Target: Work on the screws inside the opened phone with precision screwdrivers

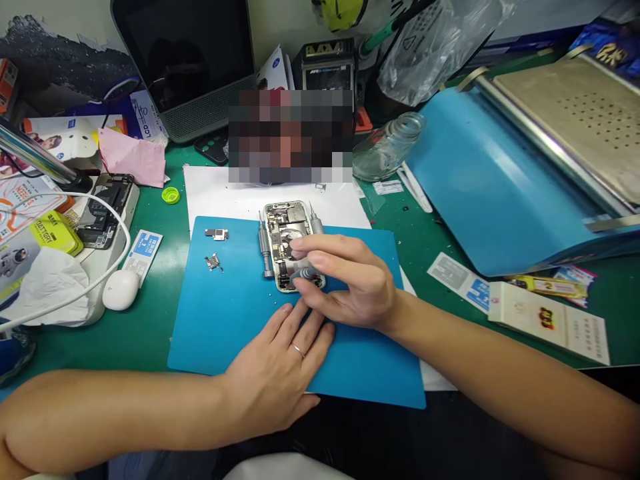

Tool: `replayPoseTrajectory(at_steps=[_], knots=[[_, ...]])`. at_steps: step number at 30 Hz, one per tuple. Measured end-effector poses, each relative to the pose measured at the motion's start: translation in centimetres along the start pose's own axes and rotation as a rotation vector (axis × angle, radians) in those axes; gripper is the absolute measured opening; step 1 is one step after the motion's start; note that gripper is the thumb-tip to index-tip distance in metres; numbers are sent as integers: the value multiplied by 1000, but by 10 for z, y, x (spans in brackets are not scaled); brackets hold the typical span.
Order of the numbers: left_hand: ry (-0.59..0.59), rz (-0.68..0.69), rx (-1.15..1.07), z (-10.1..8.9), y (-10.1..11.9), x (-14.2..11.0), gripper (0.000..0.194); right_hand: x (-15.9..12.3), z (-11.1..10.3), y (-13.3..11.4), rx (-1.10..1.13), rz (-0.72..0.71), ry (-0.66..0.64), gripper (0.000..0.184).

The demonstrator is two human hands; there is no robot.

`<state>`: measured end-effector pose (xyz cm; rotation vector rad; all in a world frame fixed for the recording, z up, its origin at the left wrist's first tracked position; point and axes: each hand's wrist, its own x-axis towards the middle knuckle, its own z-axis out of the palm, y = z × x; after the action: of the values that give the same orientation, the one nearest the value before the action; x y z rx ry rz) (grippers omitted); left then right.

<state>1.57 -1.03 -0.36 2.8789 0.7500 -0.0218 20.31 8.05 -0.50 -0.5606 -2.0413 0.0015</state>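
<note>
at frame centre, the right hand (357, 283) pinches a grey tool (306, 273) over an opened phone (296, 217); the left hand (277, 363) lies open.

Glass jar (383, 152) tilted toward back edge of bench (135, 343); lime cap (171, 195), rounded white case (121, 290) toward left edge; white box (549, 323) near front edge.
</note>
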Motion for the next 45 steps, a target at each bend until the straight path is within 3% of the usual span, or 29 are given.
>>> replayPoseTrajectory(at_steps=[4, 9, 14, 22, 27, 38, 45], knots=[[-5, 4, 0, -1, 0, 0, 99, -1, 0, 1, 9, -11, -23, 44], [-5, 4, -1, 0, 0, 0, 98, 1, -2, 1, -12, -33, -34, 55], [-17, -9, -15, -1, 0, 0, 94, -1, -3, 2, -2, -8, -67, 50], [-13, -11, -14, 1, 1, 0, 94, -4, -6, 5, 86, 43, -86, 65], [-3, -7, -12, 0, 0, 0, 94, -3, -8, 5, 81, 83, -36, 59], [-9, 6, 13, 0, 1, 0, 96, -12, -2, 5, 171, 138, -58, 77], [-1, 1, 14, 1, 1, 1, 97, -16, 2, 7, 263, 263, 12, 70]])
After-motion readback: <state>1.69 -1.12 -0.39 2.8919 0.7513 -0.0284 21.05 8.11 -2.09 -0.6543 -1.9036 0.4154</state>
